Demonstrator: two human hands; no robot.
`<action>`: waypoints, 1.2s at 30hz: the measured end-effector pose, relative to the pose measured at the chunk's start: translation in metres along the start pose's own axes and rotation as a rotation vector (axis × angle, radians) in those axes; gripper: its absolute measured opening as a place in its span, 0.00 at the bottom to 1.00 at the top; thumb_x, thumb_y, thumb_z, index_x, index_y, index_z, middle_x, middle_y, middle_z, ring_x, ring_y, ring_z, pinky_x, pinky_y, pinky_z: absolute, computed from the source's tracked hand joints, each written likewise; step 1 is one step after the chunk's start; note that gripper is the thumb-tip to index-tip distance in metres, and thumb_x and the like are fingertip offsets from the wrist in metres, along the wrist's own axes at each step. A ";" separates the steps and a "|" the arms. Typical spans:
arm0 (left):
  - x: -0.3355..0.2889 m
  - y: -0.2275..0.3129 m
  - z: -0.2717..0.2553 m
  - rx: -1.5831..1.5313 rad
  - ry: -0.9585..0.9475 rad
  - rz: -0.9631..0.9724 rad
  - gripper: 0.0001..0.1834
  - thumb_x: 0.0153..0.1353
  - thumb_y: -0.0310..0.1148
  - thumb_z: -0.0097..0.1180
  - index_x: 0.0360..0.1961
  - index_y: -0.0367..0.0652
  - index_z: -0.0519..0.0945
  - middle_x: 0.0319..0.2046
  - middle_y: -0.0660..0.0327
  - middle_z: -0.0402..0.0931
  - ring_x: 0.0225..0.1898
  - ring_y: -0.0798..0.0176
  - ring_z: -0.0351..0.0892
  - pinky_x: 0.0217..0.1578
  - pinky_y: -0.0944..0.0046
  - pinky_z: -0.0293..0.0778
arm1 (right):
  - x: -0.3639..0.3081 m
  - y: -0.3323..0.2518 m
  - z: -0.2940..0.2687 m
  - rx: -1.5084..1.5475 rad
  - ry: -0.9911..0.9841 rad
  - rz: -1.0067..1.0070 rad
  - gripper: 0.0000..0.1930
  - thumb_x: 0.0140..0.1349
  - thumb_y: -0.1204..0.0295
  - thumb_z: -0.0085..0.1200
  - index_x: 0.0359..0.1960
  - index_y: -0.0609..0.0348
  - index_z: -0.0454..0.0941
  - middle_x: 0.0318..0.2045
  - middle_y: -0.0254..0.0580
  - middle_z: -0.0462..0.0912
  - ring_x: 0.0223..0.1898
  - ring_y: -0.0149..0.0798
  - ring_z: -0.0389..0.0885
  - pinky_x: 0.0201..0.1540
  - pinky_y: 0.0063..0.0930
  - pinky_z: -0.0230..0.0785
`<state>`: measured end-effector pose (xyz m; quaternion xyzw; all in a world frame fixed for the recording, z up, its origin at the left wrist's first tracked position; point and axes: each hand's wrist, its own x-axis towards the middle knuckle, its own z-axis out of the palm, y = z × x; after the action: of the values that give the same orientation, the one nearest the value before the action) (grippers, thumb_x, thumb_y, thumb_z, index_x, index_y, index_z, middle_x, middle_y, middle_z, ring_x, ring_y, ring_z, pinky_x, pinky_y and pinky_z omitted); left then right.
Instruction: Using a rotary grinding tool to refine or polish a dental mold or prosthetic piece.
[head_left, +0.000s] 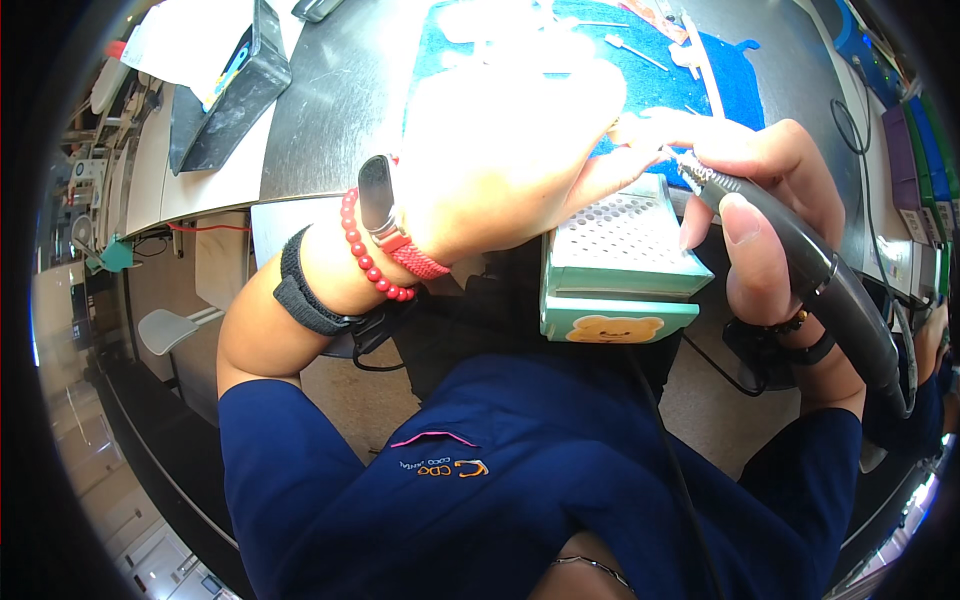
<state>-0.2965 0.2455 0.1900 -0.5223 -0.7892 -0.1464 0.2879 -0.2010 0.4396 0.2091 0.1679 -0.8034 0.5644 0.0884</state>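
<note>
Black handpiece (815, 265) sat grasped in our right hand (803, 180); whether our left hand (510, 160) held anything, we couldn't tell.

Place: workshop, bench type, for fine handwork.
Evidence: a dark, smooth bench top (320, 130) is spreading beneath bright light; a blue mat (742, 95) is lying on it, carrying slim tools (640, 54). One black pen-shaped powered handpiece (845, 305), corded, is resting in the right hand (765, 225). One pale green box (625, 240), perforated on top, is standing at the bench edge. One black bin (225, 105) is sitting leftward, papers (185, 40) showing at its top. Coloured holders (905, 170) are lining the right side.
</note>
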 end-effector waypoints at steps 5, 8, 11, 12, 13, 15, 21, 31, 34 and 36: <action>0.003 -0.001 -0.005 -0.107 0.062 -0.031 0.16 0.51 0.42 0.68 0.32 0.41 0.80 0.20 0.63 0.76 0.23 0.60 0.77 0.26 0.65 0.74 | 0.000 0.001 -0.001 -0.007 -0.014 -0.011 0.14 0.60 0.66 0.43 0.41 0.64 0.67 0.22 0.40 0.76 0.31 0.28 0.76 0.60 0.37 0.64; 0.001 -0.006 0.000 -0.097 0.075 0.012 0.17 0.50 0.42 0.68 0.33 0.40 0.80 0.20 0.63 0.76 0.23 0.59 0.78 0.26 0.65 0.74 | 0.001 -0.001 0.002 0.033 0.003 -0.021 0.13 0.60 0.67 0.43 0.41 0.64 0.67 0.24 0.43 0.77 0.29 0.28 0.76 0.55 0.33 0.66; 0.002 -0.004 0.000 -0.106 0.162 0.036 0.18 0.50 0.43 0.69 0.34 0.40 0.80 0.20 0.63 0.76 0.22 0.60 0.78 0.25 0.66 0.74 | 0.001 0.001 0.002 0.155 0.037 0.080 0.15 0.59 0.65 0.44 0.40 0.65 0.67 0.30 0.49 0.78 0.25 0.28 0.74 0.39 0.22 0.64; 0.004 0.001 -0.004 -0.104 0.092 -0.020 0.18 0.50 0.43 0.69 0.33 0.40 0.80 0.21 0.63 0.77 0.22 0.60 0.78 0.24 0.66 0.74 | 0.001 0.003 0.002 0.155 0.037 0.081 0.15 0.59 0.65 0.44 0.40 0.65 0.67 0.30 0.49 0.78 0.25 0.28 0.74 0.39 0.22 0.64; 0.005 0.004 -0.007 -0.102 0.022 -0.075 0.18 0.50 0.44 0.69 0.32 0.41 0.79 0.21 0.63 0.77 0.22 0.60 0.77 0.23 0.66 0.73 | 0.001 0.004 0.003 0.166 0.064 0.046 0.16 0.59 0.64 0.45 0.40 0.66 0.67 0.30 0.50 0.78 0.25 0.28 0.74 0.39 0.22 0.64; -0.002 -0.003 0.001 -0.135 0.070 -0.056 0.17 0.51 0.43 0.68 0.30 0.41 0.78 0.21 0.63 0.78 0.21 0.60 0.77 0.23 0.66 0.73 | 0.002 0.004 0.006 0.176 0.089 0.009 0.16 0.59 0.64 0.45 0.40 0.66 0.67 0.31 0.52 0.78 0.24 0.28 0.74 0.39 0.22 0.65; -0.004 -0.008 0.006 -0.188 0.116 -0.021 0.15 0.52 0.41 0.68 0.28 0.43 0.76 0.22 0.65 0.79 0.21 0.60 0.77 0.22 0.66 0.72 | 0.000 0.005 0.004 0.175 0.093 0.026 0.16 0.59 0.63 0.46 0.40 0.66 0.67 0.37 0.57 0.79 0.24 0.28 0.74 0.39 0.22 0.65; 0.005 -0.001 -0.004 -0.141 0.087 0.014 0.16 0.51 0.40 0.68 0.32 0.41 0.78 0.25 0.65 0.81 0.23 0.59 0.79 0.24 0.66 0.74 | 0.000 0.001 0.003 0.050 0.058 -0.007 0.14 0.60 0.65 0.44 0.41 0.65 0.67 0.27 0.46 0.77 0.27 0.28 0.74 0.42 0.26 0.66; -0.004 -0.005 0.002 -0.105 0.101 0.039 0.17 0.51 0.40 0.68 0.34 0.39 0.79 0.25 0.64 0.81 0.24 0.59 0.80 0.26 0.65 0.75 | 0.001 0.002 0.001 -0.005 0.025 -0.050 0.14 0.60 0.65 0.44 0.41 0.65 0.67 0.24 0.42 0.76 0.28 0.28 0.75 0.48 0.30 0.67; -0.003 -0.003 0.003 -0.109 0.147 0.034 0.17 0.51 0.40 0.68 0.35 0.39 0.79 0.25 0.63 0.81 0.24 0.59 0.80 0.26 0.65 0.75 | 0.002 -0.001 0.001 -0.012 0.011 -0.050 0.15 0.61 0.64 0.44 0.41 0.64 0.67 0.23 0.41 0.76 0.29 0.28 0.76 0.52 0.32 0.67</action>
<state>-0.2991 0.2436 0.1856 -0.5383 -0.7479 -0.2222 0.3186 -0.2025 0.4384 0.2101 0.1841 -0.8020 0.5580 0.1077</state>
